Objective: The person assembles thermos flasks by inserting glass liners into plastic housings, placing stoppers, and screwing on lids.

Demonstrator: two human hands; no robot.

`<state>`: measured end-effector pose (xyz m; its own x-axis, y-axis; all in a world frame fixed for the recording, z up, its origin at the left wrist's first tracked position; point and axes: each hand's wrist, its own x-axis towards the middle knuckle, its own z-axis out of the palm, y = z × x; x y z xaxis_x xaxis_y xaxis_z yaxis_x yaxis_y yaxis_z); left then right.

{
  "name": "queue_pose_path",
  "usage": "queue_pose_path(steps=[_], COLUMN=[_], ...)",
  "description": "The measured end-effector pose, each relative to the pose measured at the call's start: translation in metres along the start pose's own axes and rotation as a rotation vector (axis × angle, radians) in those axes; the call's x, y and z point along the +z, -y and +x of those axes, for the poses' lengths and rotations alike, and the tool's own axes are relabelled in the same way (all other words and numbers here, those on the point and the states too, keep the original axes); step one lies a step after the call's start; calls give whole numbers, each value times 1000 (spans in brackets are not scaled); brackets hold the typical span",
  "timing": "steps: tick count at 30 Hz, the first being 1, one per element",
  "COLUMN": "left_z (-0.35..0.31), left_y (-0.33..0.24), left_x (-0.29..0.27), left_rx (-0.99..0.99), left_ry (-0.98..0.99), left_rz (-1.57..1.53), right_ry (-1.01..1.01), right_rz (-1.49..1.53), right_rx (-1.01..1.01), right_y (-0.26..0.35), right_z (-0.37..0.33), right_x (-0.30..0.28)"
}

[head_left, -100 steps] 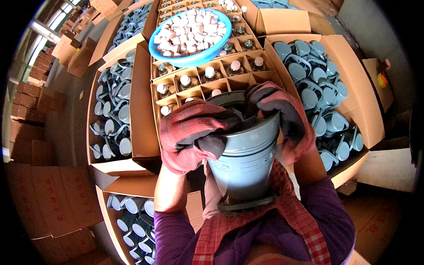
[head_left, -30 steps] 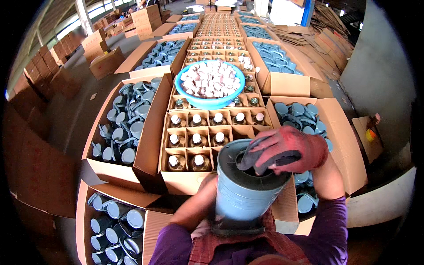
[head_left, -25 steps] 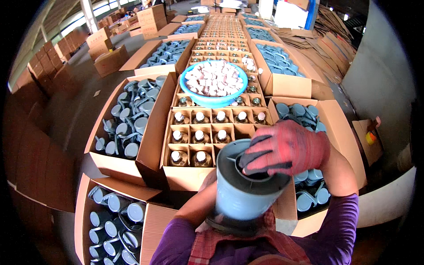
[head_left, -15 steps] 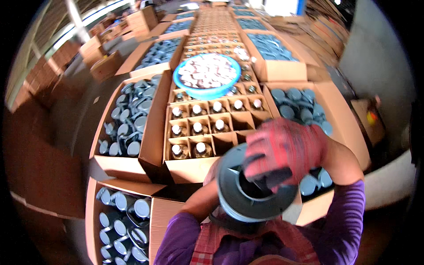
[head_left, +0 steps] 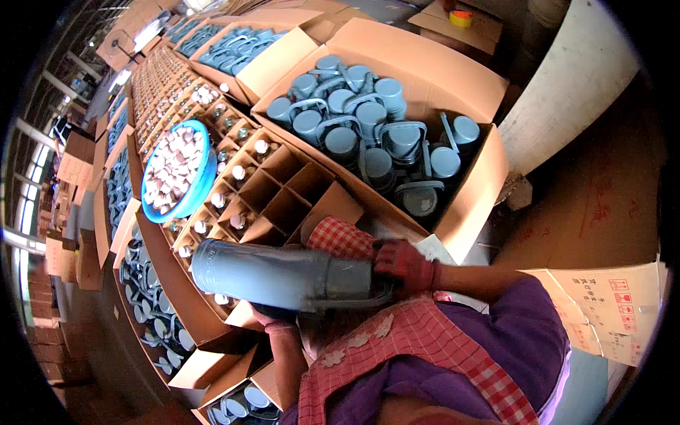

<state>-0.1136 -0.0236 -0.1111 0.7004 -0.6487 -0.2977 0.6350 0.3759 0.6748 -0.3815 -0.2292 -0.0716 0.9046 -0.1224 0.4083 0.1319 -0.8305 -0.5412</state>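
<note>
Basin [head_left: 203,185], holding caps [head_left: 172,168], sits on divided bottle cartons [head_left: 287,166]. Right of basin: carton [head_left: 432,71] of jugs [head_left: 370,119]; left: another carton [head_left: 103,227]. Before basin, wearer's side: held vessel [head_left: 265,273].

Black fisheye corners, bent edges, bright centre, shadowed lower left

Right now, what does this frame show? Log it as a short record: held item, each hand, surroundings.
Held: blue-grey cylindrical vessel, lying nearly sideways
Left hand: left hand mostly hidden beneath the vessel
Right hand: red-gloved right hand at the narrower end; finger closure unclear
Ahead: divided carton with pale-capped bottles
Beyond: blue basin of pale caps
Right side: open carton of blue-grey handled vessels
Worn: red checked apron, purple sleeves
</note>
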Motion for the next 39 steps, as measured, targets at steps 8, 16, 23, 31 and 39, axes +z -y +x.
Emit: queue_pose_path(steps=[8, 16, 23, 31, 39], left_z=[66, 78, 70, 67, 71], left_y=[17, 47, 41, 43, 28], left_x=[163, 155, 146, 151, 140], left_rx=[-232, -290, -231, -213, -167], left_ry=[475, 470, 311, 373, 397], left_rz=[73, 301, 314, 298, 173], right_ry=[-935, -716, -105, 65, 248], right_rz=[270, -823, -910, -736, -688], right_rx=[614, 375, 370, 929, 1016], right_y=[12, -32, -105, -240, -229], right_z=[18, 6, 54, 19, 54], right_x=[-104, -249, -273, -233, -169])
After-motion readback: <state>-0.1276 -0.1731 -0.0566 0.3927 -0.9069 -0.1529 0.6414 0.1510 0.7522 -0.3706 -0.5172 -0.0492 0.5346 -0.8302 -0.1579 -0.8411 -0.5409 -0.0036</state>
